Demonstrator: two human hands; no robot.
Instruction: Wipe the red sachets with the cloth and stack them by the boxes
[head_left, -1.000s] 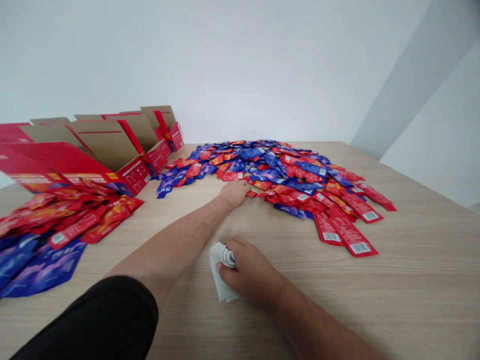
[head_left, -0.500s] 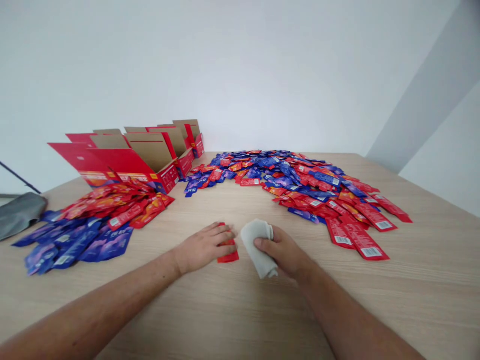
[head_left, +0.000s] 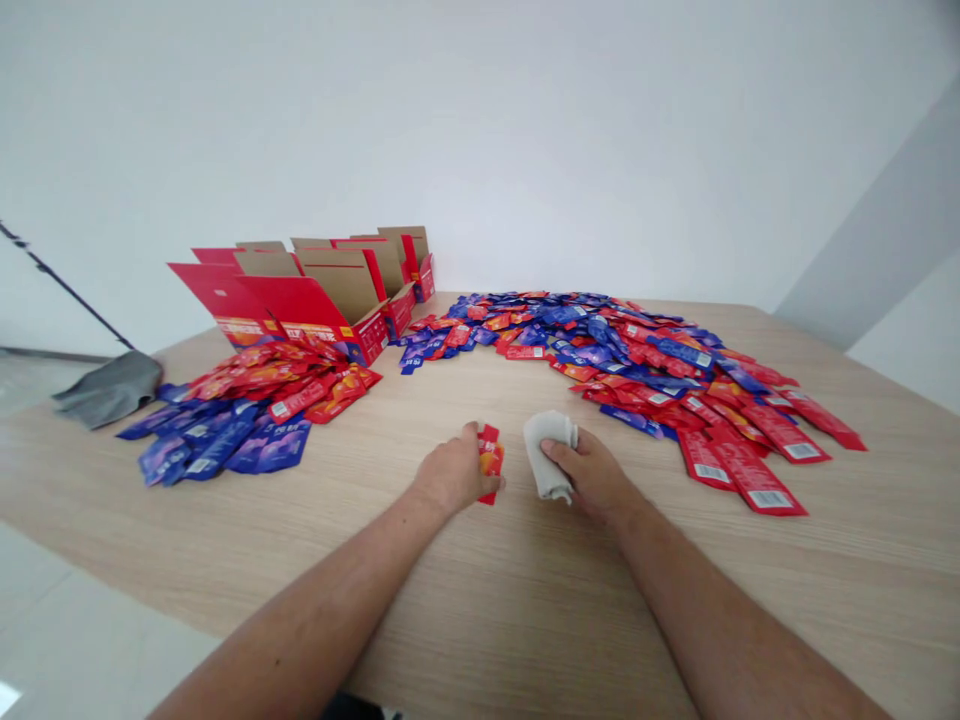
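Note:
My left hand is closed around a red sachet, lifting it on edge just above the wooden table. Right beside it my right hand grips a crumpled white cloth that rests on the table. A big loose heap of red and blue sachets lies beyond both hands, at the middle and right.
At the left lies a sorted pile of red sachets with blue sachets in front of it. Several open red cardboard boxes stand behind. A grey cloth lies at the table's left edge. White walls surround the table.
My left hand drew back from the heap with one red sachet, first flat under the fingers, now gripped and raised on edge. The right hand kept the cloth. The view swung left.

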